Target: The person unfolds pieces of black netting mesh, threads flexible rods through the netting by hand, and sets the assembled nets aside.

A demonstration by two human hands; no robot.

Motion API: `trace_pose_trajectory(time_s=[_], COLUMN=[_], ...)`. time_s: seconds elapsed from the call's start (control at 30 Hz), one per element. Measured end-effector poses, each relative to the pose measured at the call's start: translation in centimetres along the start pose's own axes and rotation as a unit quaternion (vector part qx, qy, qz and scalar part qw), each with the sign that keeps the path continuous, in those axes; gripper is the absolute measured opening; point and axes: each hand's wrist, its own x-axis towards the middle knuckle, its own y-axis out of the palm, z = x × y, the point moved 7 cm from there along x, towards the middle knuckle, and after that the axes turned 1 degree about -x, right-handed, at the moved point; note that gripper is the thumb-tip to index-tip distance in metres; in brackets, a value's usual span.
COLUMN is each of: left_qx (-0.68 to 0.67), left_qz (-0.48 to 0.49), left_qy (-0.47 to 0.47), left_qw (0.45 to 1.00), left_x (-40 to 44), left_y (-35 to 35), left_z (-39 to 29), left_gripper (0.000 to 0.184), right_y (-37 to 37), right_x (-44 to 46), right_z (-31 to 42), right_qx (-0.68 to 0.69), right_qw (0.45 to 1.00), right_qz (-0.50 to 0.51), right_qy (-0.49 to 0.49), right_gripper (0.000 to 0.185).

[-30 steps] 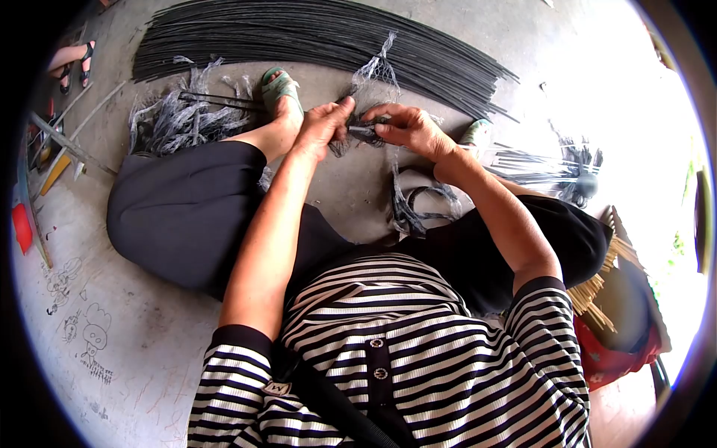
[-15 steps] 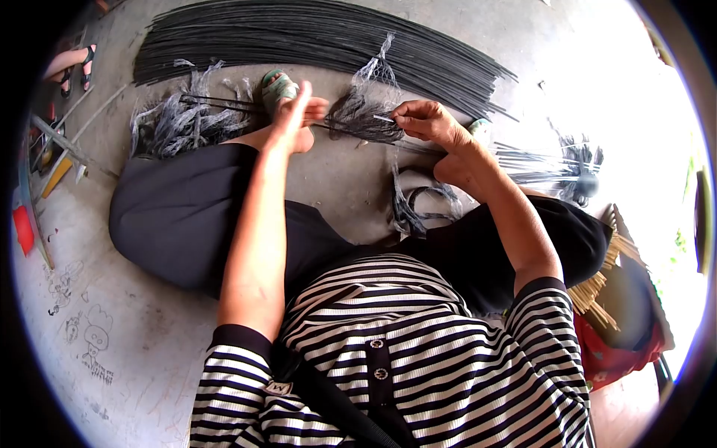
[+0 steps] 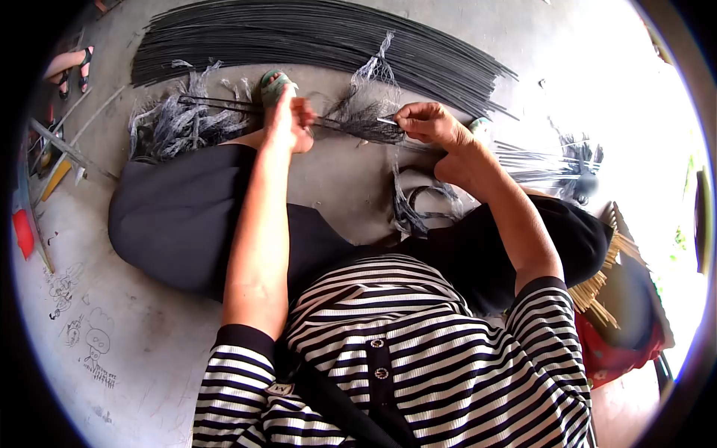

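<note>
My right hand [image 3: 429, 122] is closed in a pinch on a thin white stick [image 3: 386, 121], whose tip pokes out to the left of the fingers. Right beside it is dark, fine netting [image 3: 366, 128], stretched low over the floor; a paler, gathered part of the mesh [image 3: 379, 71] rises behind it. Thin black rods [image 3: 224, 103] run from the left toward the netting, passing at my left hand [image 3: 287, 119]. The fingers of that hand are smeared by motion, so I cannot tell whether they grip the rods.
A large bundle of long black rods [image 3: 299, 37] lies across the floor ahead. Tangled grey netting [image 3: 187, 119] is at the left, a loop of strands [image 3: 426, 201] between my legs, and more thin rods [image 3: 530, 160] at the right. Another person's foot [image 3: 86, 71] shows far left.
My left hand's outstretched fingers have drawn in and blurred, and the hand has shifted slightly left. My right hand has moved very little, still pinching the white stick.
</note>
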Motion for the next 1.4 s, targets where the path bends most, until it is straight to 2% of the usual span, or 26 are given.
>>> trace_pose_trajectory(time_s=[0.03,0.07,0.1,0.17,0.27,0.37,0.4,0.5,0.63,0.73,0.93,1.03,1.13,1.23,1.4], left_qx=[-0.051,-0.03,-0.024,0.035,0.238,0.2,0.199,0.068,0.025,-0.013,-0.068,-0.082,-0.098,-0.107,-0.093], left_qz=[0.119,0.203,0.249,0.31,0.277,0.328,0.341,0.373,0.396,0.399,0.399,0.394,0.386,0.381,0.386], left_qy=[-0.057,-0.089,-0.118,-0.122,-0.031,-0.034,-0.024,-0.087,-0.076,-0.09,-0.084,-0.087,-0.101,-0.11,-0.137], left_qw=[0.99,0.975,0.961,0.942,0.93,0.923,0.918,0.921,0.915,0.912,0.91,0.911,0.912,0.912,0.907], left_x=[0.0,-2.1,-3.1,-4.7,-4.6,-5.6,-6.5,-7.7,-7.5,-7.7,-7.9,-7.8,-7.5,-7.2,-6.7], left_y=[2.0,4.5,5.7,6.7,6.6,8.7,9.4,10.3,9.9,10.0,10.2,10.2,10.1,10.1,10.1], left_z=[1.8,2.1,2.5,2.4,2.8,3.9,3.9,4.3,3.0,2.7,2.0,1.9,2.0,2.1,3.1], left_gripper=[0.069,0.082,0.09,0.082,0.069,0.057,0.055,0.05,0.045,0.043,0.045,0.045,0.045,0.044,0.043], right_y=[-0.1,-0.3,-0.2,0.0,0.7,1.0,1.0,1.1,0.8,0.9,1.1,1.5,1.5,1.8,4.5], right_x=[0.1,0.2,0.2,0.2,0.1,0.2,0.2,-0.1,0.3,0.1,-1.1,-1.4,-1.3,-1.5,-1.9], right_z=[0.2,0.3,0.3,0.6,1.2,1.6,1.7,2.3,2.2,3.2,4.9,5.4,5.4,5.6,6.0], right_qx=[-0.005,-0.01,-0.014,-0.029,-0.058,-0.096,-0.118,-0.153,-0.164,-0.265,-0.398,-0.412,-0.39,-0.408,-0.423], right_qw=[1.0,1.0,1.0,0.999,0.997,0.992,0.99,0.985,0.978,0.943,0.878,0.862,0.874,0.881,0.858], right_qz=[0.001,0.003,0.006,-0.004,0.003,0.007,0.005,-0.011,-0.034,-0.07,-0.149,-0.156,-0.147,-0.159,-0.103], right_qy=[-0.002,-0.004,-0.004,-0.012,-0.042,-0.077,-0.072,-0.081,-0.124,-0.188,-0.219,-0.252,-0.25,-0.181,-0.274], right_gripper=[0.017,0.018,0.018,0.017,0.017,0.017,0.017,0.017,0.017,0.018,0.02,0.02,0.021,0.022,0.027])
